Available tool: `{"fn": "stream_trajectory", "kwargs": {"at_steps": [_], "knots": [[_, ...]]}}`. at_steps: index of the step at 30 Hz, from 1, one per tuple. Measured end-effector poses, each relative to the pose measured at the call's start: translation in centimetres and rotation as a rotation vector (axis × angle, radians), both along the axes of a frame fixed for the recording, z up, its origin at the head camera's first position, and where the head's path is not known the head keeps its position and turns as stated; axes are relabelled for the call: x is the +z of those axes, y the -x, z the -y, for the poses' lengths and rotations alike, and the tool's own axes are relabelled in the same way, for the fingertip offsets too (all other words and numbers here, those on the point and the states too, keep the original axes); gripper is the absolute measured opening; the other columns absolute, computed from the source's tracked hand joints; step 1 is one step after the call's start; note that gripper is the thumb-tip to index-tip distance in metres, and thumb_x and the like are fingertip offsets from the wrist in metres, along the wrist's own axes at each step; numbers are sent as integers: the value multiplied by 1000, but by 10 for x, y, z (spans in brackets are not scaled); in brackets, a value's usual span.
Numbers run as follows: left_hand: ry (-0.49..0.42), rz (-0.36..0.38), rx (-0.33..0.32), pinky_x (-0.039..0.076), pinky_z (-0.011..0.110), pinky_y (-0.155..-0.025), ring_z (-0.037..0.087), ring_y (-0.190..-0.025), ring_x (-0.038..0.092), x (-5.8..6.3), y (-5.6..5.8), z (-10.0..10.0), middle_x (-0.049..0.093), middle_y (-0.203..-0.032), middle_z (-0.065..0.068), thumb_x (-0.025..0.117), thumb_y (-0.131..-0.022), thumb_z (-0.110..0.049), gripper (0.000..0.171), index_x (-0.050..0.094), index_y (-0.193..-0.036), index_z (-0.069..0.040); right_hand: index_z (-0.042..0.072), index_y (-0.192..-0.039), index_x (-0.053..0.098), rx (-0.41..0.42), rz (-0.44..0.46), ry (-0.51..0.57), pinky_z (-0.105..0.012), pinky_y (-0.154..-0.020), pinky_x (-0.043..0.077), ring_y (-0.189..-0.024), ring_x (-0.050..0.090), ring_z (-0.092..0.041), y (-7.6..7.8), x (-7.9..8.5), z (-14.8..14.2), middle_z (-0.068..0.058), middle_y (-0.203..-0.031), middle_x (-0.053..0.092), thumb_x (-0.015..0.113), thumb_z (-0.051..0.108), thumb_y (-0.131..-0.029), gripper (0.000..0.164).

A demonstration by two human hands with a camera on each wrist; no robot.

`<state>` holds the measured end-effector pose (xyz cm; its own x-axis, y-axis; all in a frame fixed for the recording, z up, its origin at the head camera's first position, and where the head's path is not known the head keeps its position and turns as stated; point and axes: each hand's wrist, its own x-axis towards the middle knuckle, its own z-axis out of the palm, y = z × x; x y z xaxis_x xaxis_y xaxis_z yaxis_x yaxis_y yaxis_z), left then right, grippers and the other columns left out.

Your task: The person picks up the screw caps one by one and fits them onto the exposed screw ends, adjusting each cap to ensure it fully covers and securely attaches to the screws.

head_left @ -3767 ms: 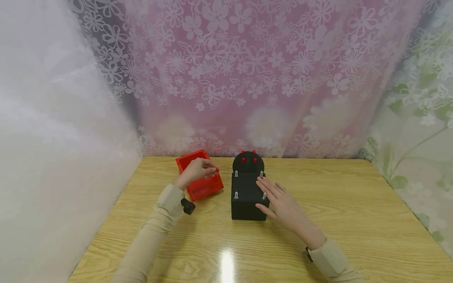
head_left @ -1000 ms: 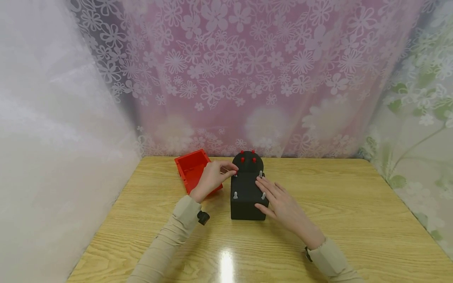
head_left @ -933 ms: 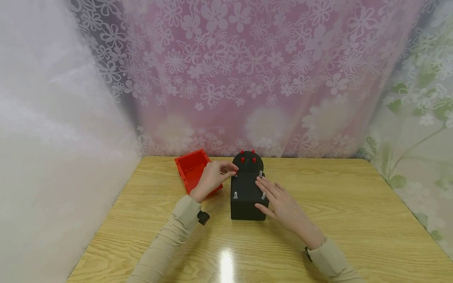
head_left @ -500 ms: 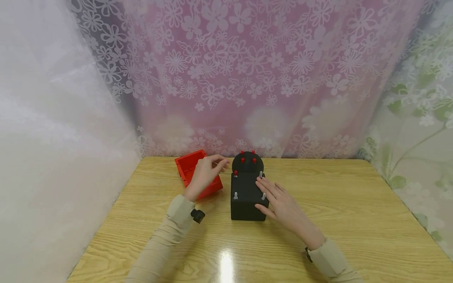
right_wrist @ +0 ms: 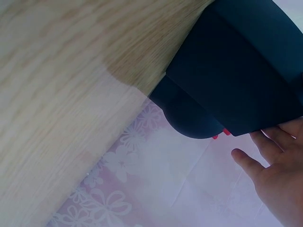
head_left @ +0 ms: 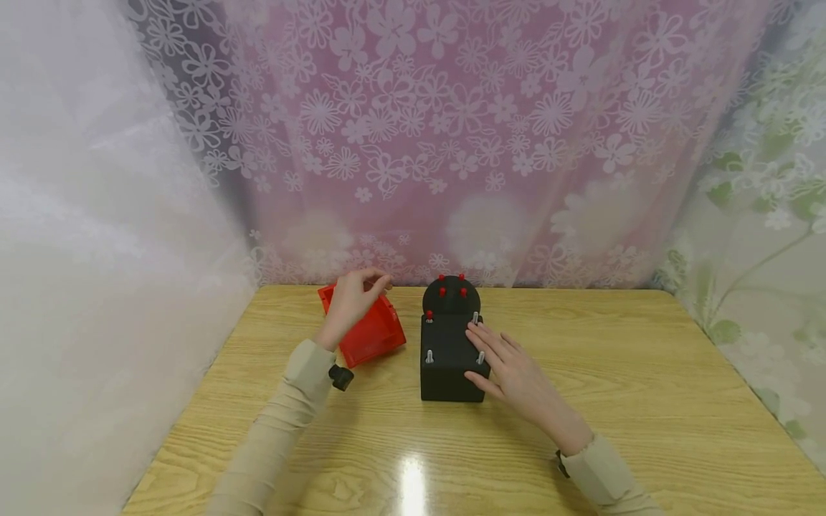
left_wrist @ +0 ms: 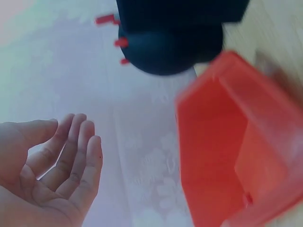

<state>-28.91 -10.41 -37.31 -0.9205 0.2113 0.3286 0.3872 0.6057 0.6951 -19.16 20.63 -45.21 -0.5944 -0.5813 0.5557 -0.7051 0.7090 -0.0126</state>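
Note:
My left hand [head_left: 347,307] hovers over the red bin [head_left: 373,345], its fingers loosely bent and nothing between them. The left wrist view shows the thumb apart from the fingertips, and a small red piece [left_wrist: 247,199] inside the bin. Beside the bin stands a black box [head_left: 454,340] with metal posts on top. A red cap [head_left: 429,315] sits on its back left post; the front left post [head_left: 429,356] is bare metal. My right hand [head_left: 518,374] rests with extended fingers on the box's right side, near the right posts.
Behind the box is a round black part [head_left: 452,304] with several red pegs on it. Everything stands on a wooden table [head_left: 613,373]. A pink flowered curtain [head_left: 413,179] hangs along the table's back edge.
My left hand carried a red cap from the bin to the back left post and let go of it there. It has since moved back left over the bin. The right hand has stayed put.

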Motion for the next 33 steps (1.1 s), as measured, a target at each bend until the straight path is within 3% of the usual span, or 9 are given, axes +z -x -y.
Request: {"fn": "stream_trajectory", "kwargs": {"at_steps": [7, 13, 17, 20, 23, 26, 33], "knots": [[163, -34, 37, 57, 44, -87, 28, -98, 70, 0, 18, 18, 74, -113, 14, 61, -103, -22, 27, 73, -118, -3, -3, -150, 45, 1, -3, 5, -56, -107, 45, -140, 47, -33, 1, -1, 0, -17, -154, 46, 45, 55, -104, 74], [277, 46, 74, 59, 43, -80, 30, -91, 72, -8, 30, 24, 74, -110, 19, 61, -103, -14, 24, 73, -116, 2, -3, -149, 45, 9, -10, 12, -56, -106, 45, -140, 47, -34, 2, -4, -1, -18, -154, 46, 40, 57, -105, 75], [403, 138, 81, 59, 43, -84, 31, -97, 71, -21, 41, 26, 72, -114, 20, 59, -104, -13, 26, 72, -118, 4, -4, -149, 46, 13, -24, 21, -57, -105, 46, -138, 48, -34, 4, -5, -1, -19, -153, 47, 37, 58, -105, 76], [490, 157, 78, 59, 41, -83, 30, -96, 71, -31, 50, 27, 72, -114, 19, 59, -103, -11, 24, 72, -117, 4, -5, -148, 46, 17, -40, 19, -57, -104, 47, -137, 50, -35, 5, -6, -1, -19, -152, 48, 36, 57, -106, 76], [552, 156, 85, 56, 33, -66, 23, -73, 66, -38, 57, 29, 71, -90, 17, 57, -103, -7, 21, 74, -97, 5, -5, -148, 47, 20, -45, 12, -56, -103, 48, -137, 50, -35, 5, -5, 0, -20, -152, 48, 41, 56, -105, 74], [619, 177, 103, 42, 28, -52, 16, -56, 49, -43, 63, 30, 56, -66, 9, 54, -102, -5, 29, 63, -74, 0, -5, -148, 47, 19, -37, 6, -56, -104, 47, -137, 50, -35, 4, -3, 0, -19, -152, 48, 49, 53, -104, 72], [724, 218, 125, 42, 32, -57, 19, -60, 45, -48, 68, 29, 51, -67, 9, 50, -97, 3, 32, 51, -66, -5, -5, -148, 47, 16, -29, 3, -56, -105, 46, -138, 49, -35, 3, -3, -1, -19, -152, 47, 40, 56, -105, 74]]}}
